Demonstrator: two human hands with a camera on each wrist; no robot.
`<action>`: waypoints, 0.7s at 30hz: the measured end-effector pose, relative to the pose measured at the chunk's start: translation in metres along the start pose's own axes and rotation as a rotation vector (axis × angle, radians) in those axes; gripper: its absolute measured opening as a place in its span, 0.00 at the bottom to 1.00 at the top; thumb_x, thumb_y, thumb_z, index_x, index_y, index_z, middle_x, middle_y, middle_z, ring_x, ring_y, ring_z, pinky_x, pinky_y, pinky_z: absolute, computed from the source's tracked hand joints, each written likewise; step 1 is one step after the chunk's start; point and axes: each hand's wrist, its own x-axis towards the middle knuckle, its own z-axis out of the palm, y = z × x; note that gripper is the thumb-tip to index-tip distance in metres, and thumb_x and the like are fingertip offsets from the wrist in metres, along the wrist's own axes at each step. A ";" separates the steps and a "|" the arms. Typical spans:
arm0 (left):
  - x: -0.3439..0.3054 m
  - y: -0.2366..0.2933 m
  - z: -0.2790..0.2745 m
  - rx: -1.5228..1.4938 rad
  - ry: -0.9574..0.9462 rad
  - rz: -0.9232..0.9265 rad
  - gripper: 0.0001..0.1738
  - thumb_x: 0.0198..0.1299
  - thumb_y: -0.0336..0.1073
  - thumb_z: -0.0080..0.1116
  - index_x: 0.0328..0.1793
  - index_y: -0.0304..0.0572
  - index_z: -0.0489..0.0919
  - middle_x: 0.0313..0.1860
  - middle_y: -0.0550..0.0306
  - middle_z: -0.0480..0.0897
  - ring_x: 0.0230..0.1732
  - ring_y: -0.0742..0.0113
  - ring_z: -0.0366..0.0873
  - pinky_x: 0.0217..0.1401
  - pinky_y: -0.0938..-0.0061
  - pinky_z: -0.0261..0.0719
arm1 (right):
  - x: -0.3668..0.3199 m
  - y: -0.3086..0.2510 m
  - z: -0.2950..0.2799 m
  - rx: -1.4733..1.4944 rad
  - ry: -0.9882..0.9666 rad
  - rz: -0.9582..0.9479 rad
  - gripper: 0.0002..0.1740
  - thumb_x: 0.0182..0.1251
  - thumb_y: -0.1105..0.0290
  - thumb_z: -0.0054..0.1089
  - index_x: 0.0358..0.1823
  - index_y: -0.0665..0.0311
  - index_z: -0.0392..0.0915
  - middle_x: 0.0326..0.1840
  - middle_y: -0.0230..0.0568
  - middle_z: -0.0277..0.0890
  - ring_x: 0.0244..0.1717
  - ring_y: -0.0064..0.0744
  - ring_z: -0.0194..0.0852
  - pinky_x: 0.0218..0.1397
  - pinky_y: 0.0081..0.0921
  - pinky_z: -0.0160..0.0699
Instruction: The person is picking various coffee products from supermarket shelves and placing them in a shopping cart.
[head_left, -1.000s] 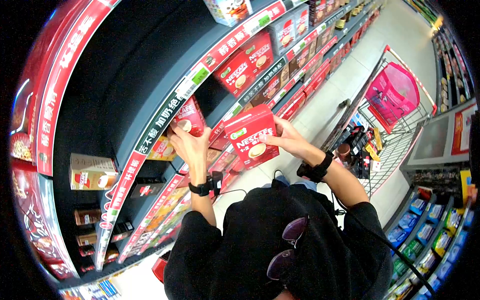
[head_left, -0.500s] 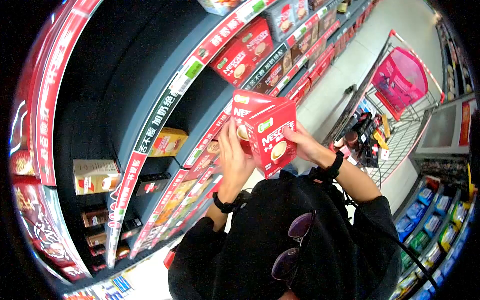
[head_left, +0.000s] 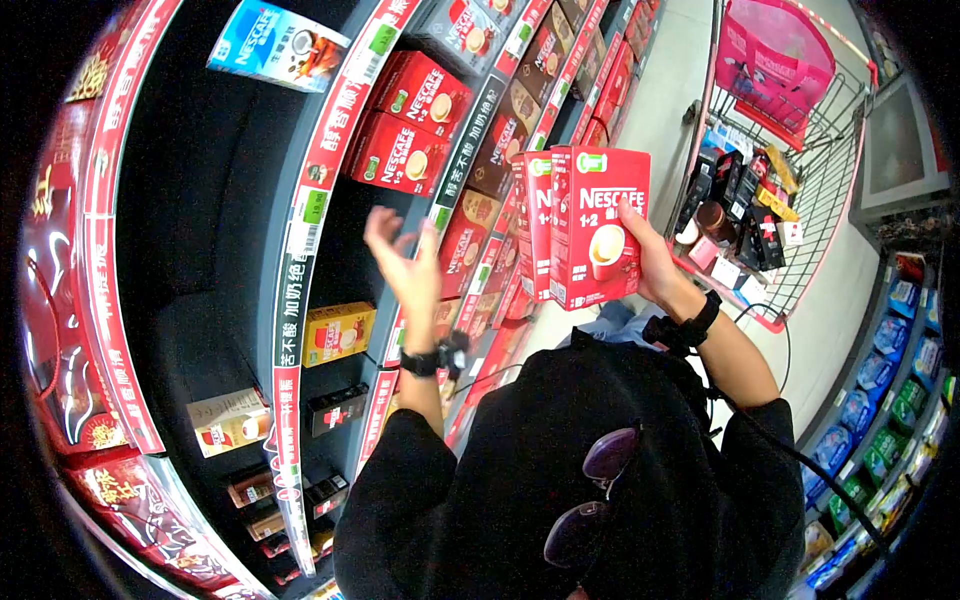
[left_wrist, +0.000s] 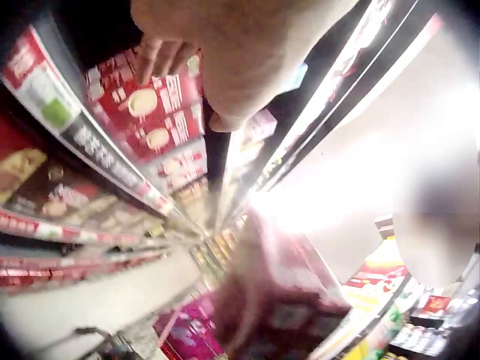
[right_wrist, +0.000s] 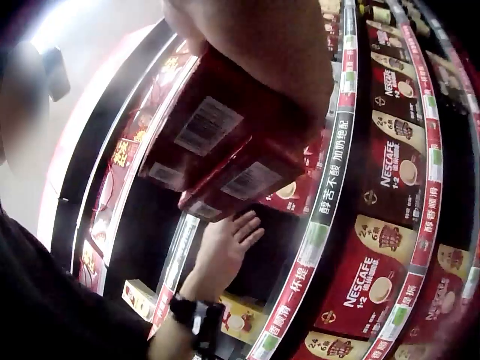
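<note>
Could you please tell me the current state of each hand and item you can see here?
left hand, empty, fingers spread, raised beside the shelf.
right hand, grips both red Nescafe boxes.
red Nescafe boxes, closed, upright, side by side.
shopping cart, loaded with goods.

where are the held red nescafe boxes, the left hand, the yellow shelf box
red cardboard Nescafe boxes (head_left: 592, 215): head view, front face
left hand (head_left: 408, 262): head view, palm
yellow cardboard box (head_left: 338, 333): head view, front face
</note>
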 end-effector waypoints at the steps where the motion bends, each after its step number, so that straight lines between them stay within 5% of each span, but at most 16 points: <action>1: 0.018 -0.014 -0.004 -0.009 0.087 -0.043 0.46 0.59 0.36 0.73 0.77 0.32 0.58 0.68 0.43 0.69 0.65 0.57 0.69 0.62 0.65 0.73 | 0.001 0.000 -0.004 0.030 -0.028 0.010 0.31 0.76 0.51 0.56 0.71 0.61 0.61 0.62 0.41 0.77 0.58 0.31 0.81 0.60 0.35 0.85; 4: 0.072 -0.061 -0.013 0.048 0.087 0.001 0.67 0.50 0.42 0.81 0.84 0.30 0.43 0.78 0.36 0.57 0.77 0.51 0.57 0.78 0.60 0.58 | 0.003 0.002 -0.009 0.097 -0.086 0.024 0.30 0.77 0.52 0.55 0.71 0.61 0.62 0.62 0.42 0.77 0.58 0.31 0.81 0.60 0.34 0.85; 6: 0.092 -0.041 -0.012 -0.025 0.004 -0.038 0.72 0.46 0.41 0.83 0.85 0.31 0.38 0.81 0.36 0.53 0.81 0.51 0.52 0.83 0.62 0.48 | 0.005 0.002 -0.004 0.103 -0.093 0.011 0.30 0.78 0.53 0.54 0.72 0.60 0.60 0.63 0.42 0.76 0.58 0.30 0.81 0.60 0.34 0.85; 10: 0.116 -0.072 -0.007 -0.197 -0.158 -0.132 0.62 0.47 0.35 0.82 0.81 0.32 0.50 0.76 0.40 0.64 0.74 0.55 0.64 0.77 0.64 0.61 | 0.008 0.010 -0.011 -0.032 -0.109 -0.075 0.44 0.74 0.62 0.60 0.80 0.47 0.38 0.69 0.45 0.64 0.67 0.36 0.70 0.65 0.38 0.79; 14: 0.104 -0.074 -0.003 -0.351 -0.095 -0.199 0.55 0.49 0.31 0.80 0.78 0.32 0.55 0.71 0.44 0.71 0.68 0.58 0.72 0.71 0.66 0.69 | 0.000 0.005 -0.004 -0.060 -0.097 -0.109 0.48 0.71 0.67 0.64 0.82 0.52 0.39 0.68 0.44 0.66 0.66 0.32 0.70 0.66 0.35 0.76; 16: 0.084 -0.064 -0.007 -0.217 0.028 -0.068 0.48 0.50 0.29 0.79 0.74 0.31 0.62 0.64 0.46 0.76 0.60 0.61 0.76 0.66 0.68 0.74 | 0.000 0.002 -0.011 -0.064 -0.105 -0.057 0.49 0.67 0.67 0.68 0.82 0.57 0.43 0.66 0.44 0.69 0.65 0.32 0.72 0.67 0.35 0.76; 21: 0.012 -0.042 -0.035 -0.040 0.080 0.103 0.49 0.44 0.32 0.83 0.71 0.36 0.63 0.61 0.48 0.74 0.59 0.60 0.76 0.67 0.63 0.74 | -0.017 -0.026 0.000 -0.157 -0.156 0.002 0.54 0.58 0.68 0.77 0.81 0.60 0.49 0.68 0.43 0.72 0.65 0.33 0.75 0.70 0.35 0.74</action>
